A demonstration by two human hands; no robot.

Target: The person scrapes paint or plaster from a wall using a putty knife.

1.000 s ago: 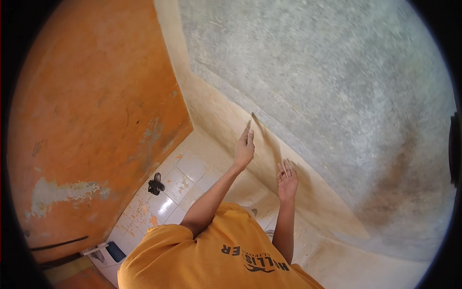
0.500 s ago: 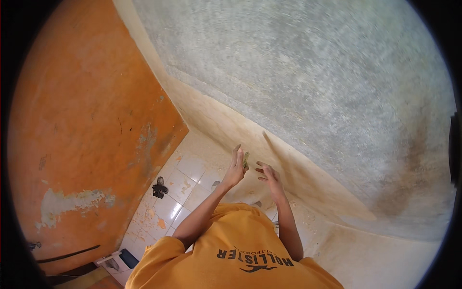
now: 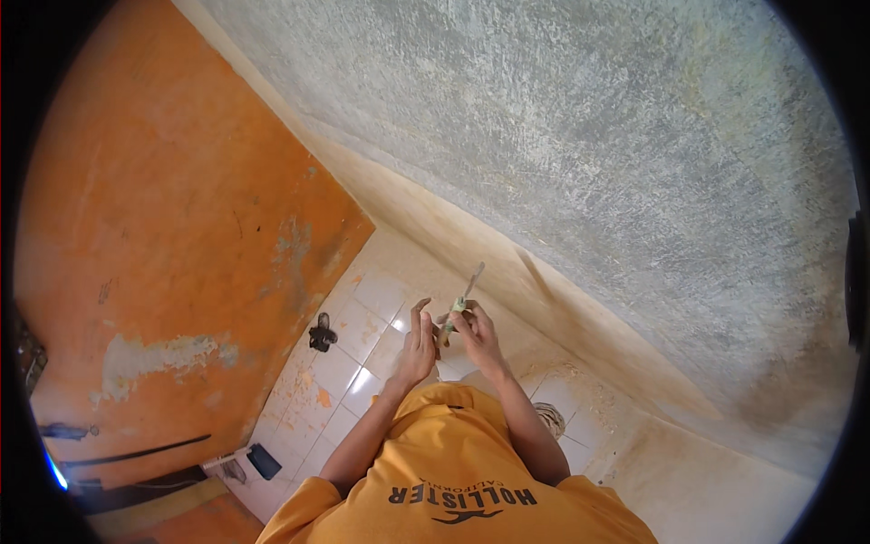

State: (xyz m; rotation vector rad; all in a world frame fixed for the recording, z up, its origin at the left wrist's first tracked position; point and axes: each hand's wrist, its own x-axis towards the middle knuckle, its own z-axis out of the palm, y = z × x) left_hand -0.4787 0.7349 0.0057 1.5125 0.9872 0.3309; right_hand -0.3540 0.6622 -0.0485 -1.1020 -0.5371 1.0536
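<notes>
A scraper [image 3: 475,279] with a narrow grey blade and a pale green handle slants up to the right in front of my body. My right hand [image 3: 481,346] has its fingers closed round the handle, with the blade standing out beyond the fingertips. Close beside the handle's lower end is my left hand [image 3: 416,354], its fingers stretched upward. Whether the left thumb touches the handle, I cannot tell. Ahead and to the right rises a grey wall [image 3: 580,136] with a rough, scraped-looking surface and a cream lower band [image 3: 435,204].
An orange wall [image 3: 172,208] with bare patches stands at the left. Orange flakes [image 3: 323,396] litter the white tiled floor [image 3: 337,370]. A dark object [image 3: 322,333] lies near the orange wall. Farther down are a dark blue item [image 3: 264,461] and a long dark strip [image 3: 145,451].
The scraper has passed from my left hand to my right, and its blade now shows. My left hand has shifted slightly left and down; the view has turned a little.
</notes>
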